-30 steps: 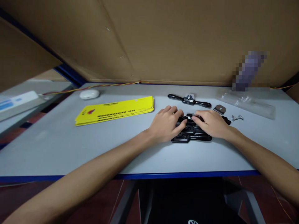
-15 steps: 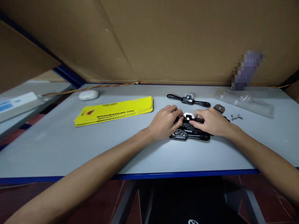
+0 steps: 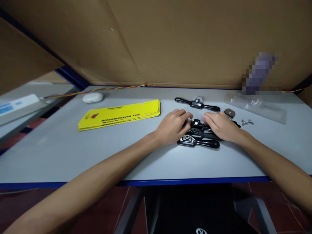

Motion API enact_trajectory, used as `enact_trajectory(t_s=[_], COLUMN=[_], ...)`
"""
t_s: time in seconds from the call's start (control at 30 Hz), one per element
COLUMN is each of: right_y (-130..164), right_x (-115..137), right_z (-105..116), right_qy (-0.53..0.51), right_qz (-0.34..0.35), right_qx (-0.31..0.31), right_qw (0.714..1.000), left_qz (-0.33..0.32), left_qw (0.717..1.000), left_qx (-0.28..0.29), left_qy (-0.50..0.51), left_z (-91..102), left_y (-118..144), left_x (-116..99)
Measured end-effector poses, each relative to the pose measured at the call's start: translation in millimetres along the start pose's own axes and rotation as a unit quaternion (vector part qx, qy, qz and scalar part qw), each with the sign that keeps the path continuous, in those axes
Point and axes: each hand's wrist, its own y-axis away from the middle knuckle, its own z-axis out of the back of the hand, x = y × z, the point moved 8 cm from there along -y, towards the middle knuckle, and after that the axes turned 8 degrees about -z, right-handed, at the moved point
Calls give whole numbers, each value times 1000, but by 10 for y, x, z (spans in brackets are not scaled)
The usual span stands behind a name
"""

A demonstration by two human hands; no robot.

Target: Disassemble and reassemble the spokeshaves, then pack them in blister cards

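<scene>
Three black spokeshave bodies [image 3: 198,138] lie side by side on the grey table [image 3: 73,152]. My left hand [image 3: 172,127] rests on their left handles, and my right hand [image 3: 220,126] covers their right handles, fingers curled over the farthest one. Whether either hand truly grips a handle is hidden by the fingers. An assembled black spokeshave [image 3: 197,104] lies apart, just beyond my hands.
Yellow "woodworking tool" cards [image 3: 119,115] are stacked to the left, with a white oval case [image 3: 92,97] behind them. A small metal plate [image 3: 229,113], wing screws [image 3: 246,122] and a clear plastic bag [image 3: 255,104] lie to the right. Cardboard walls stand behind.
My hands have shifted slightly on the black bodies. The white metal part seen between my fingers half a second ago is now hidden. The nearest body shows more fully.
</scene>
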Motion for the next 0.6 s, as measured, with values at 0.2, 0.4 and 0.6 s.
enact_trajectory(t_s=[0.2,0.4,0.6], right_y=[7,2,3], right_x=[12,-24,-30], right_z=[-6,-26,-38], right_qy=[10,9,13], right_qz=[5,-8,-14], right_qx=[8,9,16], right_qw=[1000,1000,1000], left_qz=[2,1,-9], left_qw=[1000,1000,1000], left_qx=[5,6,5], left_qy=[-2,0,-2], left_z=[-6,10,9], left_y=[5,3,10], left_x=[-4,-8,-1])
